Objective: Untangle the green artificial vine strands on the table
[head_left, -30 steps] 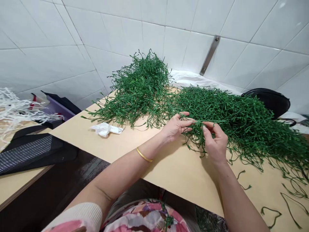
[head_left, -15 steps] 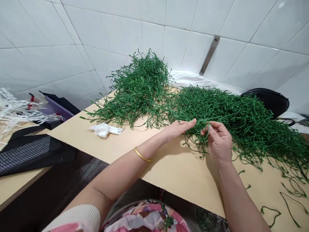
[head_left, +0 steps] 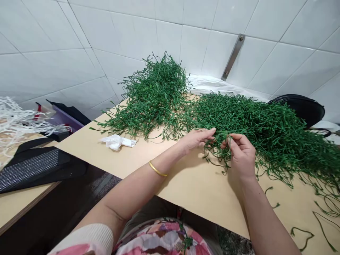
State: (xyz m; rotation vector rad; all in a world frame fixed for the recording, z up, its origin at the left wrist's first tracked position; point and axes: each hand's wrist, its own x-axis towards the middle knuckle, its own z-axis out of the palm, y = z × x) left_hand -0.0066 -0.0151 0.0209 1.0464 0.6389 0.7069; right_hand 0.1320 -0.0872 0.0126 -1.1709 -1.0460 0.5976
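Observation:
Two heaps of thin green knotted strands lie on the tan board: a taller heap (head_left: 156, 92) at the back left and a long, wide heap (head_left: 265, 127) across the right. At the near edge of the wide heap, my right hand (head_left: 241, 152) pinches a green strand between thumb and fingertips. My left hand (head_left: 198, 139) is beside it on the left, its fingers stretched out and touching the strands; its lower fingers are partly hidden. Loose green strands (head_left: 302, 232) lie at the lower right.
A crumpled white tissue (head_left: 114, 142) lies left on the tan board (head_left: 148, 156). White strands (head_left: 18, 120) and a black mesh item (head_left: 34, 166) are at far left. A black round case (head_left: 300, 108) stands at the back right, against the tiled wall.
The view has shifted slightly. My left fingers have bent a little and come down among the strands, while my right hand keeps its pinch in nearly the same place.

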